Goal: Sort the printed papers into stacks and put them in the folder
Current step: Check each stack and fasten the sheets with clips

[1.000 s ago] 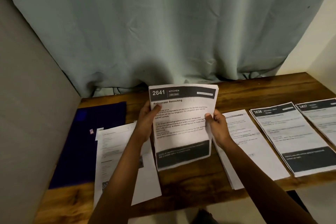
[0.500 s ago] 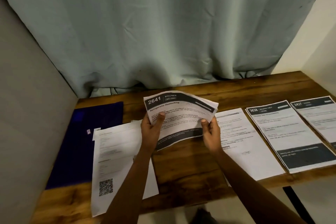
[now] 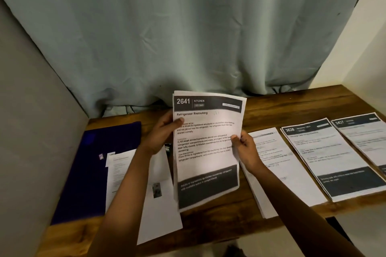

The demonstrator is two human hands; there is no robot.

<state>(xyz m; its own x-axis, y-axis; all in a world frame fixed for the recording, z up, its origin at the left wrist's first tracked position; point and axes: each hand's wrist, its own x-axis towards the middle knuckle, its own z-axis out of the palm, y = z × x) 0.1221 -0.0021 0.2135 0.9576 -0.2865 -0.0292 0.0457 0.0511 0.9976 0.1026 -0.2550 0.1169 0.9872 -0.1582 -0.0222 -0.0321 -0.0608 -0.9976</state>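
Two hands hold a sheaf [image 3: 208, 152] of printed papers upright over the middle of the bench [image 3: 282, 104], print toward the camera. Its top sheet is headed "2641 KITCHEN" and "Refrigerator Restocking", with a dark band across the foot. The left hand [image 3: 163, 133] grips the sheaf's left edge high up, thumb on the front and fingers curled behind. The right hand [image 3: 248, 150] pinches the right edge lower down, thumb on the front and fingers clamped behind. I cannot tell whether the sheaf's lower edge touches the bench.

Just left of the sheaf, under the left forearm, the left stack [image 3: 123, 175] lies flat, white with faint text, its near end overhanging the bench's front edge. Its far left corner overlaps the folder [image 3: 87, 169], dark blue, flat at the bench's left end beside a grey wall [image 3: 31, 121].

Just right of the sheaf, under the right wrist, lies the pale stack [image 3: 279, 165]. Beside that is the 3638 stack [image 3: 334, 156], with a dark header and a dark band at its foot. Furthest right is the 2437 stack [image 3: 363, 131], cut off by the frame edge. The three lie side by side, edges close.

A pale green curtain [image 3: 188, 27] hangs behind the bench.
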